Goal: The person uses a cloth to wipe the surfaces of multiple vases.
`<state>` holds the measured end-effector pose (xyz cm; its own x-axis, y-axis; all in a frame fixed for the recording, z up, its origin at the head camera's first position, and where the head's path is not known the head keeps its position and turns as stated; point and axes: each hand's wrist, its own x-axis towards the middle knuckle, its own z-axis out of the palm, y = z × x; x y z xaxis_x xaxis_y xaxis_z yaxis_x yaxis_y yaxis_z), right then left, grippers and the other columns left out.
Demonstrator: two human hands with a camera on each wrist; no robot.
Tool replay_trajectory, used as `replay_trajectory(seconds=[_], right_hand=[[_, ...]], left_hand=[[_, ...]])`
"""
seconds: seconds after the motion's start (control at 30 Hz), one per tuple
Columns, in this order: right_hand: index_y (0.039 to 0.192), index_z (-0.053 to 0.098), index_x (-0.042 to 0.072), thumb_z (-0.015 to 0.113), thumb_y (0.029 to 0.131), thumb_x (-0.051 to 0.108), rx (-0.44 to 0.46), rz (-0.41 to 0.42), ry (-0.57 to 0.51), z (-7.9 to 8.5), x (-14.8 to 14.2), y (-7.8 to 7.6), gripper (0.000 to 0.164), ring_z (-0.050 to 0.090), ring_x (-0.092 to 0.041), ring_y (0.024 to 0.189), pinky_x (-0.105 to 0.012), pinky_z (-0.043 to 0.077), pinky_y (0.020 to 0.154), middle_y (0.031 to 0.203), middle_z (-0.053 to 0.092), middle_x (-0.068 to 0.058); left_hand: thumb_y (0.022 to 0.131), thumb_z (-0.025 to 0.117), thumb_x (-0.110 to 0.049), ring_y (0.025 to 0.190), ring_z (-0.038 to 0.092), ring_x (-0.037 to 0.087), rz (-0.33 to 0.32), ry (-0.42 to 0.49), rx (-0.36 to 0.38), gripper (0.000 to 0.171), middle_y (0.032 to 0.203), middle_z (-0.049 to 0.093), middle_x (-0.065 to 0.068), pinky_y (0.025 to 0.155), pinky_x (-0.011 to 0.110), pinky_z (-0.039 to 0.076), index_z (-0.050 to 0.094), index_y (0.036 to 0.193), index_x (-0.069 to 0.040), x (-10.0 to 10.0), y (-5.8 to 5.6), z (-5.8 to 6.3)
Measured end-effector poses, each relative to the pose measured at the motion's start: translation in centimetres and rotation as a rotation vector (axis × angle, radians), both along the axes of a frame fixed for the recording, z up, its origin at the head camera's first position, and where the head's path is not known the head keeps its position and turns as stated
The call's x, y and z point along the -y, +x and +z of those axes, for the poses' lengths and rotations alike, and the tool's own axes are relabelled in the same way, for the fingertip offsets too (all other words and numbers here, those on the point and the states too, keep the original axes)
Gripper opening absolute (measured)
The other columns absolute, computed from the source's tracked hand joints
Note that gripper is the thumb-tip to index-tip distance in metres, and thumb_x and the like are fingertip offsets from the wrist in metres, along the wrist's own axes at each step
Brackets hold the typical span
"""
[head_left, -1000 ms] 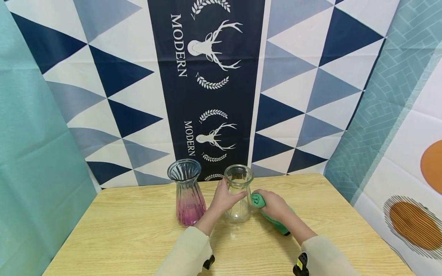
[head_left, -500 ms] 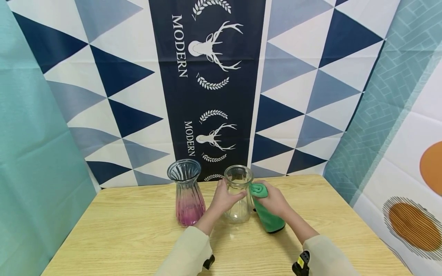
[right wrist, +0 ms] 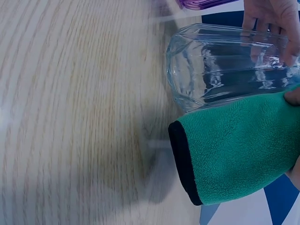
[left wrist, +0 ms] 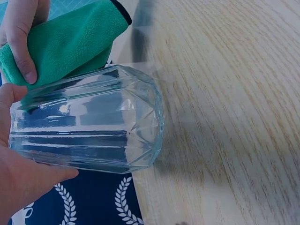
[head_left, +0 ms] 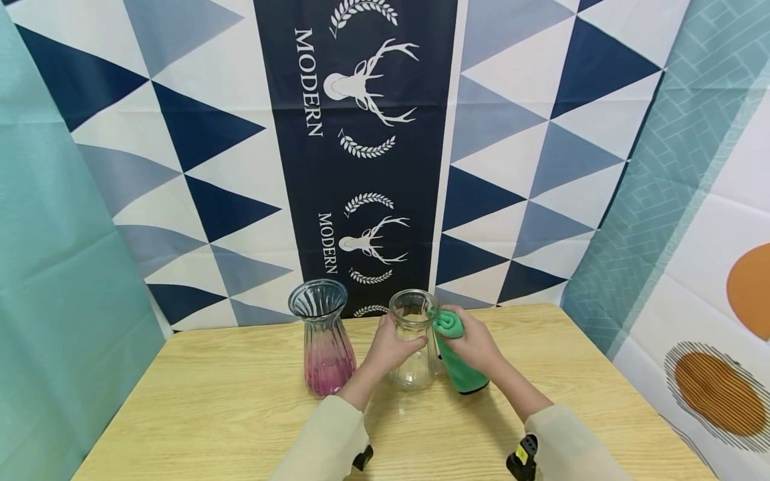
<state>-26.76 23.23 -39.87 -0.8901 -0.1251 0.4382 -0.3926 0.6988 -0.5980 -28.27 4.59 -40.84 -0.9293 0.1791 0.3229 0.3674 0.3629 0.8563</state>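
A clear glass vase [head_left: 415, 371] stands upright toward the back of the table. My left hand [head_left: 390, 344] grips it round the neck from the left, thumb in front. On the vase's right, my right hand [head_left: 475, 339] holds a folded green cloth [head_left: 460, 364] with a dark edge. The cloth [left wrist: 77, 40] lies against the upper side of the glass in the left wrist view. In the right wrist view the cloth [right wrist: 239, 147] hangs along the vase [right wrist: 211, 65], and only the right hand's fingertips show at the edge.
A ribbed vase [head_left: 327, 354], blue at the rim and pink at the base, stands left of the left hand. The wooden table [head_left: 228, 401] ends at a patterned cloth wall [head_left: 240, 200] close behind both vases.
My right hand has moved up and slightly left, bringing the green cloth up against the clear vase's rim and side. The left hand keeps its grip on the vase.
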Motion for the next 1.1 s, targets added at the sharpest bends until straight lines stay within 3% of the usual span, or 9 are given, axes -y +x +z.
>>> replay_trajectory(seconds=[0.37,0.53,0.77,0.97,1.1], right_hand=[[0.126,0.053,0.003,0.071,0.079,0.007,-0.011,-0.017,0.104,-0.9,0.0,0.1,0.051,0.062,-0.036,0.1,-0.049,0.051,0.081,0.112,0.065,-0.017],[0.125,0.054,0.007,0.07,0.08,0.007,0.026,-0.022,0.166,-1.6,-0.1,0.1,0.048,0.062,-0.033,0.102,-0.048,0.051,0.082,0.113,0.065,-0.014],[0.123,0.057,0.006,0.066,0.082,0.005,0.056,-0.013,0.256,-2.5,-0.2,0.1,0.042,0.063,-0.031,0.1,-0.045,0.052,0.079,0.112,0.065,-0.012],[0.119,0.059,0.009,0.066,0.072,-0.003,0.069,-0.036,0.383,-3.3,-0.3,0.3,0.049,0.064,-0.029,0.09,-0.045,0.053,0.074,0.103,0.067,-0.009],[0.118,0.06,0.012,0.066,0.072,-0.003,0.093,-0.05,0.422,-3.5,-0.3,0.5,0.049,0.063,-0.027,0.087,-0.044,0.053,0.071,0.102,0.067,-0.007]], left_hand=[[0.069,0.077,-0.027,0.119,0.049,0.033,0.0,0.007,-0.005,0.075,0.127,0.049,0.021,0.104,0.047,0.041,0.045,0.132,-0.001,0.1,-0.1,-0.1],[0.07,0.077,-0.028,0.12,0.048,0.033,0.0,0.012,-0.002,0.076,0.128,0.049,0.021,0.105,0.048,0.04,0.044,0.133,-0.001,0.0,-0.1,-0.3],[0.071,0.077,-0.028,0.121,0.048,0.032,0.002,0.013,-0.002,0.074,0.128,0.049,0.019,0.105,0.047,0.04,0.044,0.132,-0.003,0.0,-0.1,-0.3],[0.07,0.078,-0.032,0.12,0.049,0.033,0.018,0.008,0.022,0.077,0.128,0.048,0.019,0.105,0.048,0.04,0.044,0.133,-0.003,0.0,0.0,-0.3],[0.07,0.08,-0.036,0.12,0.048,0.032,0.017,0.023,0.029,0.079,0.126,0.048,0.018,0.105,0.048,0.04,0.043,0.133,-0.005,-0.1,0.0,-0.3]])
